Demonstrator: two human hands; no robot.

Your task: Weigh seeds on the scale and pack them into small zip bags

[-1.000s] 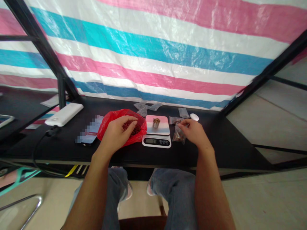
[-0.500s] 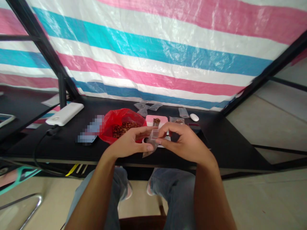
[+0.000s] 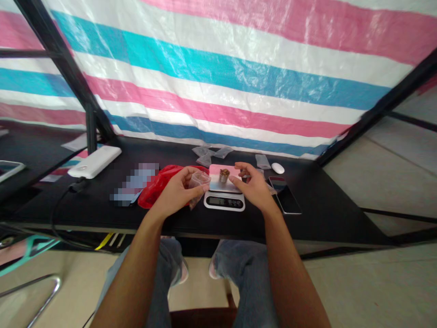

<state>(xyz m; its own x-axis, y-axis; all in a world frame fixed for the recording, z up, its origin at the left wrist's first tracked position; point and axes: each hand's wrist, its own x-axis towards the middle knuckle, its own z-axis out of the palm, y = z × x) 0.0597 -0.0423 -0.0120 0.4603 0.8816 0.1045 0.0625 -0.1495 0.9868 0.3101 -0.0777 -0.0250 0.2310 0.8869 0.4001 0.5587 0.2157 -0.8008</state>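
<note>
My left hand (image 3: 180, 190) grips a small clear plastic bag (image 3: 198, 183), its mouth spread apart. Beside it, my right hand (image 3: 251, 184) has its fingers apart with nothing in them, at the right edge of a digital scale (image 3: 224, 201). On the scale's plate stands a small cup (image 3: 223, 176) heaped with brown dried pieces; my right thumb is close to it, and I cannot tell if they touch. A red plastic bag (image 3: 153, 187) lies behind my left hand, its contents now hidden.
Several clear bags (image 3: 223, 151) lie at the back of the black table (image 3: 327, 200), another (image 3: 262, 161) near a white mouse-shaped object (image 3: 277, 168). A dark phone (image 3: 285, 196) is at right. A white power bank (image 3: 94, 162) with a cable and a blurred-out item (image 3: 134, 184) are at left.
My hands have moved apart. The right one has let go of the clear bag and reached toward the cup; the left has carried the bag leftward. The scale's display has come into view.
</note>
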